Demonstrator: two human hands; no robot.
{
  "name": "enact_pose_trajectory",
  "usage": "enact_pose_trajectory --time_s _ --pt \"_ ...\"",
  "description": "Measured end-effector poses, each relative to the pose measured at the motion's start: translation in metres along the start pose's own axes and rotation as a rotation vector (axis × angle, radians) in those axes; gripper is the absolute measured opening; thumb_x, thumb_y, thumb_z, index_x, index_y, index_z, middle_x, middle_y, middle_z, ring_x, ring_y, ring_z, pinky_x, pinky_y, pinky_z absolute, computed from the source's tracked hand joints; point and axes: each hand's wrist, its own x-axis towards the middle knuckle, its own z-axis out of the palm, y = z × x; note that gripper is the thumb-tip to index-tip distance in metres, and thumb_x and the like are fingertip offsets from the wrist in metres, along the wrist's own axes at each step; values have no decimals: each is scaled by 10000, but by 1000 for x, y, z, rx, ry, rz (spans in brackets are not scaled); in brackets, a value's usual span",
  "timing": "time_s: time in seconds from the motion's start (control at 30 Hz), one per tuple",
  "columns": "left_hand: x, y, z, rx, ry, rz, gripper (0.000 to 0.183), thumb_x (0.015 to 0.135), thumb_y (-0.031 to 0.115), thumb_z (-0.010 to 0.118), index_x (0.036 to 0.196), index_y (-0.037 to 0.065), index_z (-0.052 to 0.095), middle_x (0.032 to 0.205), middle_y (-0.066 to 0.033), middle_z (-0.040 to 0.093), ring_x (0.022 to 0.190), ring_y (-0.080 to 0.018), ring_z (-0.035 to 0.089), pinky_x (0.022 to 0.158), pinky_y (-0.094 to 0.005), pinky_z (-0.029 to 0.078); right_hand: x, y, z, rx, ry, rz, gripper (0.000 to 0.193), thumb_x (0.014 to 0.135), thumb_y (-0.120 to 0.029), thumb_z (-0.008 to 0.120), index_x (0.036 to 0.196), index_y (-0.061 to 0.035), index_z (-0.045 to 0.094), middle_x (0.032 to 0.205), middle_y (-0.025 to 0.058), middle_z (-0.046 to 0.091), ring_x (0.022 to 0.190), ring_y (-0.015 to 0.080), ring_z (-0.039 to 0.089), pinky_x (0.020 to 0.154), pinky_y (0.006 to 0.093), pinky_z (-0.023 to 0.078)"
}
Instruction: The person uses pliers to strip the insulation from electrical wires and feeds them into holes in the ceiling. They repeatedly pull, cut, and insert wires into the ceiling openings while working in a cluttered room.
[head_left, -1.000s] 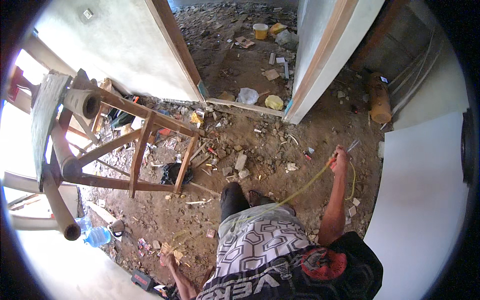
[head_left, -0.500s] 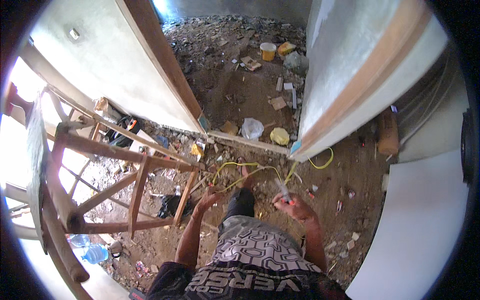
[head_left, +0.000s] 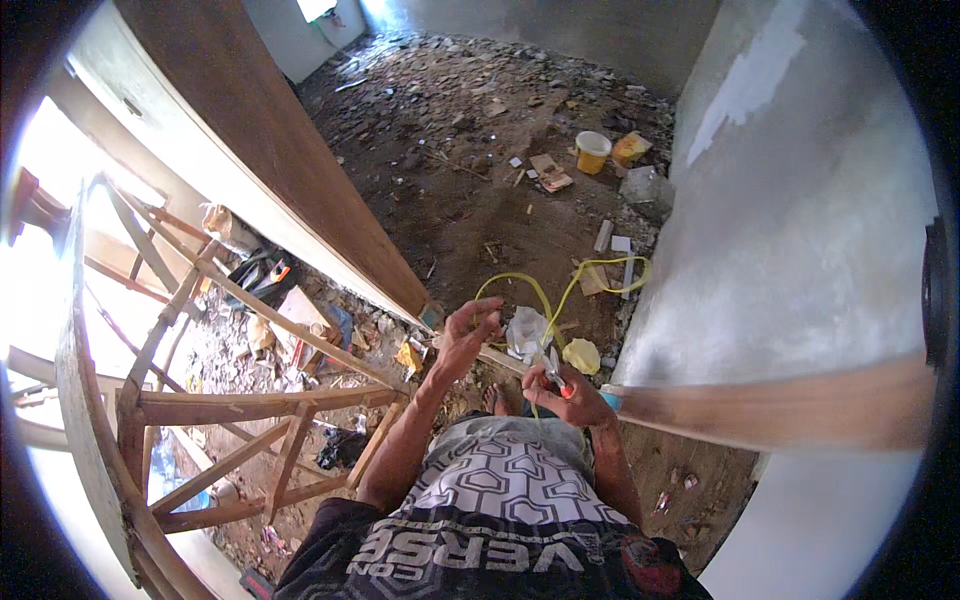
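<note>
My left hand (head_left: pixel 470 333) is raised at the doorway, its fingers closed on one end of a thin yellow cable (head_left: pixel 548 305). The cable arcs up from those fingers, loops to the right and comes back down toward my other hand. Lower and to the right, my right hand (head_left: pixel 572 402) grips pliers (head_left: pixel 553 372) with red-orange handles, their metal jaws pointing up. Part of the cable passes close by the pliers; whether the jaws touch it I cannot tell.
A wooden trestle (head_left: pixel 270 407) stands close on the left. Brown door posts (head_left: pixel 290 160) flank the opening. Beyond lie rubble, a yellow bucket (head_left: pixel 593 152), a clear plastic bag (head_left: pixel 526 333) and a crumpled yellow piece (head_left: pixel 581 356). A grey wall (head_left: pixel 790 240) rises on the right.
I have come nearer the doorway and the view has shifted. My left hand has risen and come closer to the right one. The yellow cable's loop now stands higher in front of the opening.
</note>
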Motion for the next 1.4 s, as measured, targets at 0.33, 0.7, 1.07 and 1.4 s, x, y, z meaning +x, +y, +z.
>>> enact_pose_trajectory --time_s 0.33,0.7,1.07,1.4 --pt "164 24 -21 -421 163 -136 383 1003 316 548 1206 -3 614 797 -31 642 785 -105 567 758 -247 448 191 20 -86 63 -717 66 204 907 -158 684 1079 -66 627 1010 17 645 980 126 570 900 315 448" --pt "386 75 -57 202 954 229 314 990 330 571 1025 50 708 685 31 547 579 -77 457 536 -265 383 478 38 -319 543 -589 -56 319 942 -306 629 1146 -60 619 1166 121 627 929 212 653 771 395 551" --pt "474 129 -13 600 914 -121 250 983 260 552 1062 50 662 906 -153 695 740 -312 642 656 -405 479 617 -124 -300 564 -184 104 319 957 -338 606 1057 -35 617 830 67 635 686 173 627 556 324 531" --pt "528 99 -102 350 1172 35 243 989 228 520 1134 64 626 993 -147 695 867 -297 681 758 -407 521 763 -189 -231 1006 -392 495 346 872 -122 559 1187 19 544 861 81 632 812 224 618 768 445 511"
